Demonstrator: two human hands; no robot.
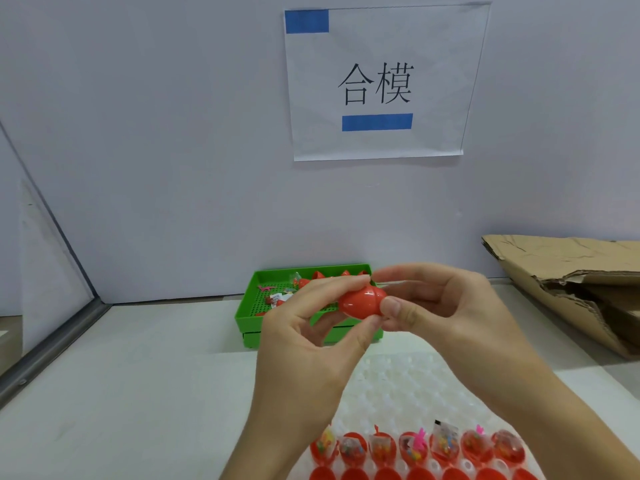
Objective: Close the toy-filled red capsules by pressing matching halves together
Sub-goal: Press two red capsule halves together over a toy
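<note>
Midair — capsule (362, 301) between both hands

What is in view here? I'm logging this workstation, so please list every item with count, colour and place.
Closed plastic capsule: one, red, held in both hands above the bench.
Open toy-filled capsule halves: seven in the nearer visible row, red, in the clear plastic blister tray, bottom centre.
Perforated plastic tray: one, green, behind the hands, holding loose toys and red halves.
Torn cardboard sheet: one, brown, right.
Paper sign: one, white with blue tape, on the wall.
Left hand: grip on the capsule.
Right hand: grip on the capsule.
</note>
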